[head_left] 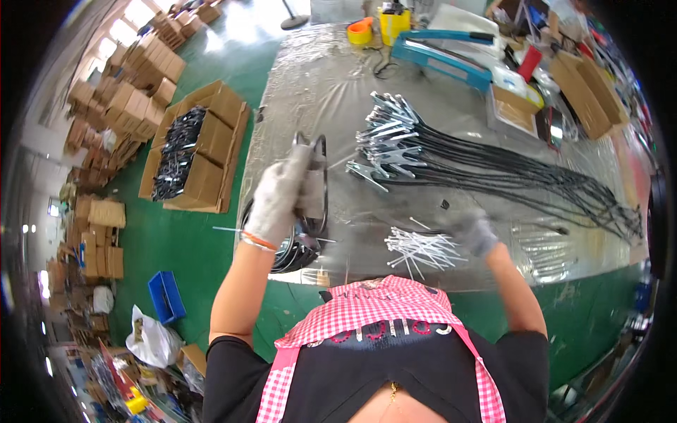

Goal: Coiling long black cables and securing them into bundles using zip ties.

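Observation:
My left hand (273, 201), in a whitish work glove, is over the left part of the table, its fingers around a looped black cable (325, 185). An orange band and a white strip circle that wrist. Just below the hand rests a coiled bundle of black cables (300, 259), partly hidden. My right hand (477, 234), in a grey-white glove, is smeared by motion beside a pile of white cable ties (421, 248); its fingers cannot be read. Farther up lies a long bunch of black cables (493, 158) with silvery metal clamps (389, 137) at its left end.
A teal bench device (444, 58) stands at the table's far side beside yellow tape rolls (360, 32). An open cardboard box (589, 95) is at far right. On the green floor, left, a carton (224, 120) holds black cables; a blue bin (166, 297) lies nearer.

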Tool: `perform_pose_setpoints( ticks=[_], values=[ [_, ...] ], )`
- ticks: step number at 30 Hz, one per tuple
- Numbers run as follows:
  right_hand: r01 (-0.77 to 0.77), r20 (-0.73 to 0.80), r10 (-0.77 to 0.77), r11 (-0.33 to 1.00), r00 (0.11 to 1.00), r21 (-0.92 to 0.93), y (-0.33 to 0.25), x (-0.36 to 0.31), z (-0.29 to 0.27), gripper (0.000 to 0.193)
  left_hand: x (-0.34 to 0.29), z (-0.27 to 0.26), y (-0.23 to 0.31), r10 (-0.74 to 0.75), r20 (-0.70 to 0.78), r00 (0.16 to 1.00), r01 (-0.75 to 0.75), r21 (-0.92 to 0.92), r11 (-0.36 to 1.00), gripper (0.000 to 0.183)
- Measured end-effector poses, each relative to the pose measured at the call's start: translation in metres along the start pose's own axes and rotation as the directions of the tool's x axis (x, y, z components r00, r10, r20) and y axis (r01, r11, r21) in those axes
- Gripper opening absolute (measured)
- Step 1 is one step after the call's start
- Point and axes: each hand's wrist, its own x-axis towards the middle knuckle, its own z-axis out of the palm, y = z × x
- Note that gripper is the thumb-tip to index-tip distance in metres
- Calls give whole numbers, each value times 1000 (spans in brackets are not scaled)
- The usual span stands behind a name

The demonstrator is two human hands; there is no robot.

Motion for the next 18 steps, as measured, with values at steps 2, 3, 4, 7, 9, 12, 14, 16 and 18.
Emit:
perform_pose_setpoints(
  ticks=[2, 3, 4, 7, 9, 12, 14, 16, 18],
  values=[
    [360, -471, -419, 908, 777, -213, -56, 32, -45, 13, 0, 25, -17, 427, 349, 834, -551, 493, 674, 32],
    [317, -571, -241, 948, 784, 35, -95, 45, -88, 13, -6, 29, -28, 508, 480, 715, -696, 556, 454, 39],
    [314, -730, -332, 935, 598, -168, -102, 55, -108, 20, -13, 35, -24, 478, 534, 697, -717, 531, 452, 34],
    [30, -528, -56, 998, 848, -57, -36, 88, -56, 23, -30, 37, 11, 144, 404, 904, -267, 268, 926, 24],
    [-189, -388, 186, 982, 903, 30, 58, 62, 45, 26, -29, 20, 20, -98, 247, 964, 137, -149, 979, 31],
    [-315, -187, 258, 848, 948, -427, 141, -1, 153, 29, -24, -28, 6, -112, 192, 975, 180, -385, 905, 31],
    [-257, -14, 269, 899, 963, -354, 116, 0, 128, 25, -27, -18, -12, -169, 173, 970, 220, -334, 917, 30],
    [-219, 1, 220, 971, 975, -90, 77, 5, 78, 21, -18, -12, -28, -184, 249, 951, 267, -360, 894, 36],
    [-19, -63, 19, 1000, 998, -1, 3, 19, 8, 17, -14, 3, -36, -278, 300, 912, 385, -397, 833, 30]
  ],
)
